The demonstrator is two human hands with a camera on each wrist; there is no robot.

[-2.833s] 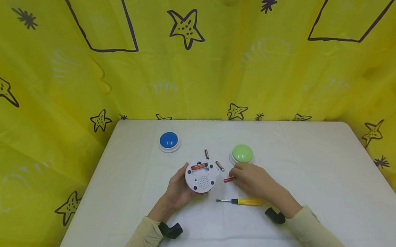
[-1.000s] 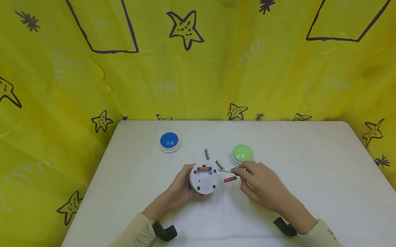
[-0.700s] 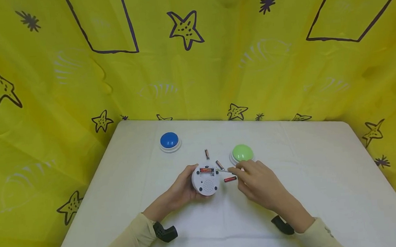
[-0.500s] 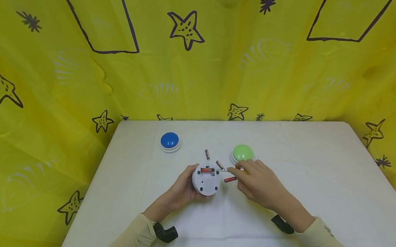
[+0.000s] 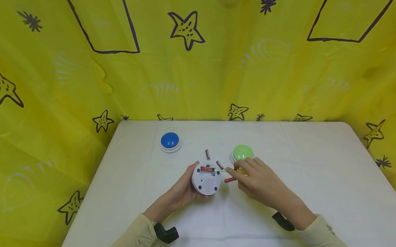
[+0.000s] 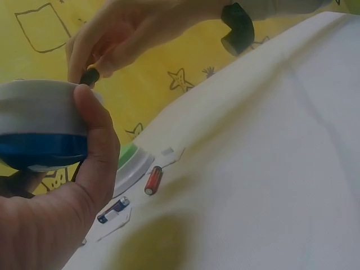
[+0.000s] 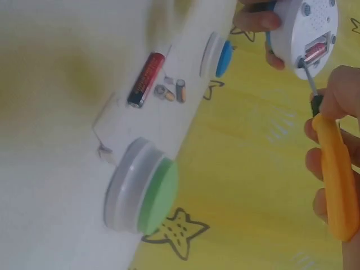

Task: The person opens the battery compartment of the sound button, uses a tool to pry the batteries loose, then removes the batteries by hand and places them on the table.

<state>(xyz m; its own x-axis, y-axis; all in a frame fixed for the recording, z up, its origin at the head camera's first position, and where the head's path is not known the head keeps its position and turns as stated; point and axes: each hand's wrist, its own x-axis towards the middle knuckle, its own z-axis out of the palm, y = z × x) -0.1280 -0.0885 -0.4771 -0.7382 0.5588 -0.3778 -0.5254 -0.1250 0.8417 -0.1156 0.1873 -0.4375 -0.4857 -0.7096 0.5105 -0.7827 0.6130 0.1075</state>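
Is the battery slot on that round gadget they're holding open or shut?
Open: a red battery shows uncovered in the white base, in both the head and right wrist views.

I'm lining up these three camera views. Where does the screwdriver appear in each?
Head: screwdriver below and right of centre, largely inside the right hand.
Left wrist: upper left, only its dark collar clear.
Right wrist: yellow handle plain at right.
Shared landmark: green button, least hidden in right wrist.

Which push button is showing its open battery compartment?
The blue push button in the left hand; the other blue button and the green button sit dome-up on the table.
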